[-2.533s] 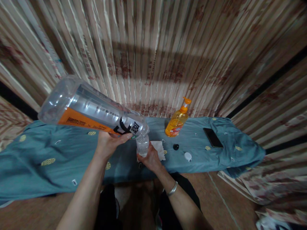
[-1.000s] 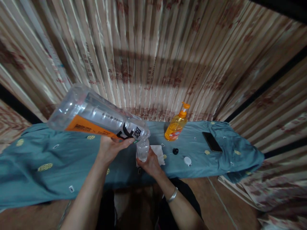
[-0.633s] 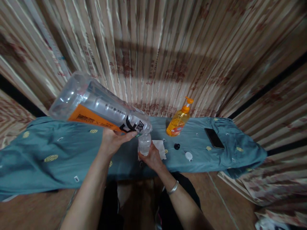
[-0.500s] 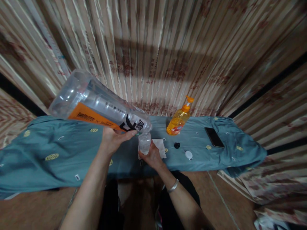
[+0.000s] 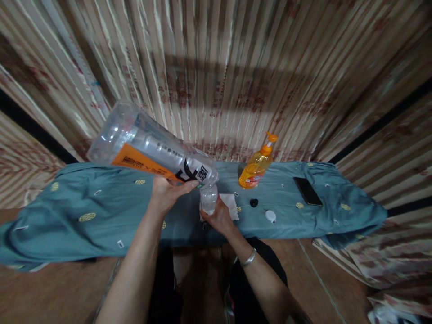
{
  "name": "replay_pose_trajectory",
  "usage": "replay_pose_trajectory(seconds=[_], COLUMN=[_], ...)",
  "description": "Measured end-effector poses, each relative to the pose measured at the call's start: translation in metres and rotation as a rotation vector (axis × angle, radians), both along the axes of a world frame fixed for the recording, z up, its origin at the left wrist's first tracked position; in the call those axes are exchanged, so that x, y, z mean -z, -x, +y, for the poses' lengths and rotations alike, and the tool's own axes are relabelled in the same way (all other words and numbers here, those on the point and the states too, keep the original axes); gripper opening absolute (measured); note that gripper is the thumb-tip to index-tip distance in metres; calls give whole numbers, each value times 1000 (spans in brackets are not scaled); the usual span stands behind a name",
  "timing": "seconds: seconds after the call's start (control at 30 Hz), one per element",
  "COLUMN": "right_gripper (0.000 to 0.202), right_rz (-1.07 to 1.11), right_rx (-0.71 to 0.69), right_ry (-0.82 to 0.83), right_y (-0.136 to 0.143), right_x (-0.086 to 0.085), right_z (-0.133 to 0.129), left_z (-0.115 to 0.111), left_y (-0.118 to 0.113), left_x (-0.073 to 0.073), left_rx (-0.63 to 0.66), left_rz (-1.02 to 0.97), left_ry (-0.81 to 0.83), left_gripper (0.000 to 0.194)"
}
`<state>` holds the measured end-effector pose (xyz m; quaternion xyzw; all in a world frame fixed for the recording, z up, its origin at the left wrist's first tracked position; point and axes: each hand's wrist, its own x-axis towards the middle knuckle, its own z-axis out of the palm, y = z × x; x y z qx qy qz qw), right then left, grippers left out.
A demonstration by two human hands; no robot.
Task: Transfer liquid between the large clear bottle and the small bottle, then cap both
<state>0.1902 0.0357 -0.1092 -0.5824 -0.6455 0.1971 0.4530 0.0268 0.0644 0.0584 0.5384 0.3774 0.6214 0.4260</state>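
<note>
My left hand [image 5: 168, 193] is wrapped from below around the neck end of a large clear plastic bottle [image 5: 151, 148] with an orange and black label. The bottle is tilted, its base up to the left and its mouth down to the right. Right under that mouth is a small clear bottle [image 5: 208, 198], which my right hand [image 5: 218, 213] grips from the right side. The two mouths meet or nearly touch; I cannot tell which. Beneath the small bottle a whitish cloth [image 5: 231, 204] lies on the teal patterned sheet [image 5: 128, 216].
An orange pump bottle [image 5: 256, 168] with yellow-orange liquid stands right of my hands. Nearer lie a small black cap [image 5: 254, 203] and a round white lid [image 5: 270, 216]. A dark phone [image 5: 308, 191] rests farther right. Pleated curtains [image 5: 216, 81] hang behind.
The whole scene has shifted slightly right in view as the camera turned. Both hands keep their hold, and the large bottle stays tilted over the small one.
</note>
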Motion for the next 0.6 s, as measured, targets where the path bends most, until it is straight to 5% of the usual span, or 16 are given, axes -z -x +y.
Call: replay_pose_trajectory(seconds=[0.6], right_gripper=[62], right_rz=[-31], right_rx=[-6], right_ry=[24], right_y=[1], right_x=[-9], right_z=[-4], left_z=[-1], left_y=[1], left_x=[2], left_rx=[70], left_rz=[-23], left_ry=[-51], left_gripper=[45])
